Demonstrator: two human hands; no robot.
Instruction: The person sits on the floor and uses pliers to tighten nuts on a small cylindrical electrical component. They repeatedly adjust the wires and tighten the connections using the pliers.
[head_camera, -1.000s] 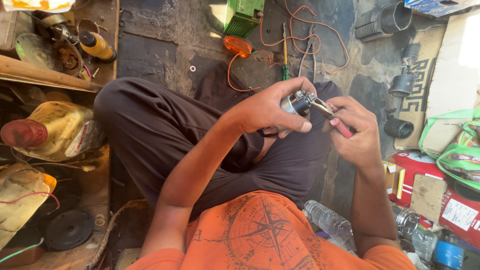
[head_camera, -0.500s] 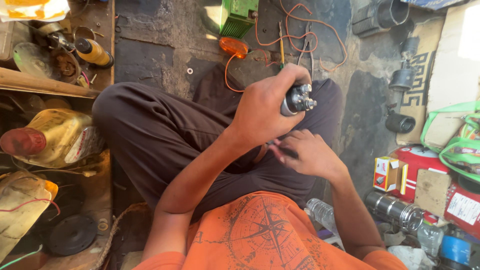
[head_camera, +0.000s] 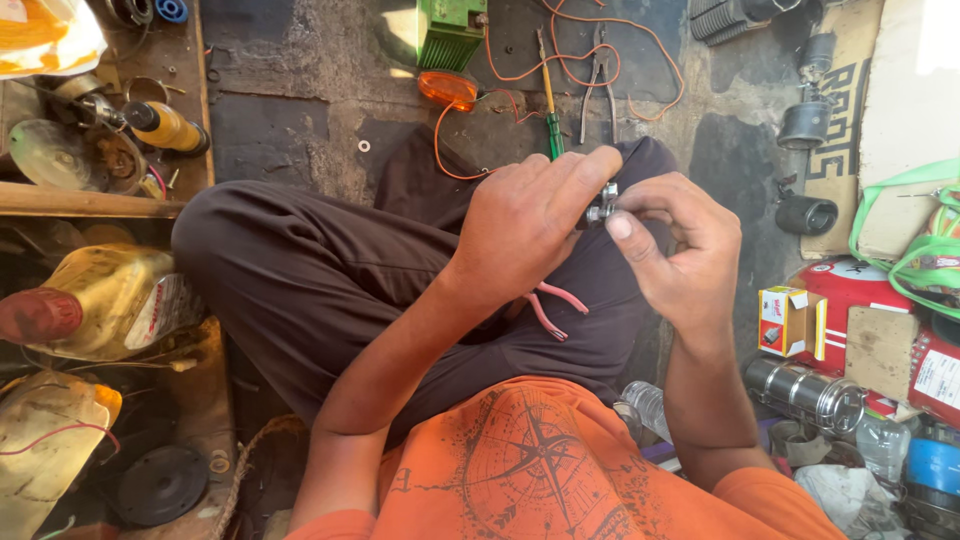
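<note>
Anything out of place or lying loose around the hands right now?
Pink-handled pliers lie loose on the lap under the left hand, not held. An orange wire sprawls tangled across the floor past the green screwdriver. Both hands pinch a small metal part; the right hand fingers its tip.

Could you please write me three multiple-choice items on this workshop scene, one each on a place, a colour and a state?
1. Where do the pink-handled pliers lie?
A. on the lap
B. on the wooden shelf
C. beside the green box

2. What colour is the screwdriver handle?
A. red
B. green
C. black

3. How is the small metal part held?
A. loose on the floor
B. in one hand
C. between both hands

Answers: 1 A, pink handles rest on dark trousers; 2 B, green handle; 3 C, left hand wraps it, right hand pinches it.
</note>
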